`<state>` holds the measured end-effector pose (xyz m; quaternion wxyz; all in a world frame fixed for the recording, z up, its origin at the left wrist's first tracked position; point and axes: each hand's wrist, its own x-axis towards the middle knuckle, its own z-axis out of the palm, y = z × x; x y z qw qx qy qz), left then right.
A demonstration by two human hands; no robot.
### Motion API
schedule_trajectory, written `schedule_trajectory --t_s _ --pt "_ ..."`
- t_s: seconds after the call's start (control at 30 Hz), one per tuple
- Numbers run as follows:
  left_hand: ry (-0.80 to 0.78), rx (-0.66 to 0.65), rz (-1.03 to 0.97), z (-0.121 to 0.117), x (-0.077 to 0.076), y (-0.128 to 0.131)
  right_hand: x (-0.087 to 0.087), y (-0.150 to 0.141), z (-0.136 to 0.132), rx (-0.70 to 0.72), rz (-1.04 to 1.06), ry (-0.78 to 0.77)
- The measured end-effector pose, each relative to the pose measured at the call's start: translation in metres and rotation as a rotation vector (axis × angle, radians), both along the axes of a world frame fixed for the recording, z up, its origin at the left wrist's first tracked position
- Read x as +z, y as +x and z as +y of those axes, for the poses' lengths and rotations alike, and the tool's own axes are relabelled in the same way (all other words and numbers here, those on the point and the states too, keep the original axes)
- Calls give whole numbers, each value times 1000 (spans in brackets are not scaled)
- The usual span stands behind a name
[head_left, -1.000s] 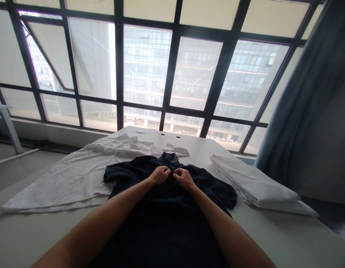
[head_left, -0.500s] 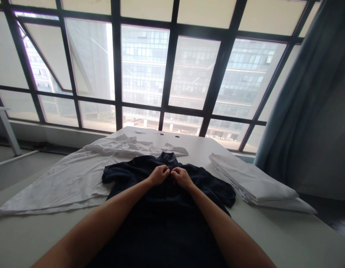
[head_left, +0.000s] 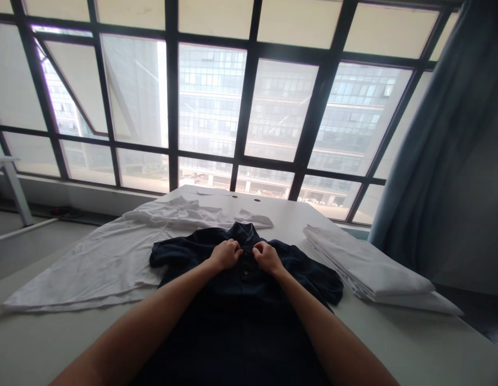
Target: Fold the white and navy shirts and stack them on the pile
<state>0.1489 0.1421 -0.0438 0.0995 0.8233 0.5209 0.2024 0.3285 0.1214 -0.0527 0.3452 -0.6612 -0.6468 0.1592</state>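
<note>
A dark navy short-sleeved shirt (head_left: 241,300) lies front up on the white table, its collar (head_left: 241,231) pointing towards the windows. Just below the collar, my left hand (head_left: 227,253) pinches the cloth on the left of the button placket. Opposite it, my right hand (head_left: 268,257) is closed on the cloth at the placket's right side. A narrow gap separates the two hands, and small buttons (head_left: 246,273) show between and below them. The fingertips are partly hidden, but both hands rest on the shirt.
White crumpled cloth (head_left: 92,268) spreads over the left of the table (head_left: 397,343). A folded white stack (head_left: 370,262) lies on the right. Beyond the far edge are large windows (head_left: 211,102), with a blue-grey curtain (head_left: 418,161) at right. Another table's leg (head_left: 16,193) stands at left.
My hands have moved slightly apart from each other, uncovering buttons on the placket between them. The view has shifted a little; the shirt stays in place.
</note>
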Motion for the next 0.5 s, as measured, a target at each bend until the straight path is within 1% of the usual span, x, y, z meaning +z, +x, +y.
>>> schedule_trajectory --t_s 0.07,0.17,0.23,0.27,0.33,0.4,0.47,0.5 --pt "-67 72 -47 12 7 2 8 1 9 -40 -7 -13" --pt "-128 168 -64 32 18 13 19 -1 30 -78 -13 -84" --pt "-134 216 -75 45 24 22 24 -3 46 -102 -54 -97" --pt "-112 222 -70 51 27 27 26 -4 53 -113 -90 -82" --pt "-10 163 4 61 31 33 27 -3 64 -109 -171 -37" --pt "79 53 117 71 34 33 27 0 72 -62 -219 -25" --pt "135 -73 227 79 37 27 25 6 77 -13 -204 -16" --pt "159 -120 259 83 37 22 24 9 79 -3 -165 -5"
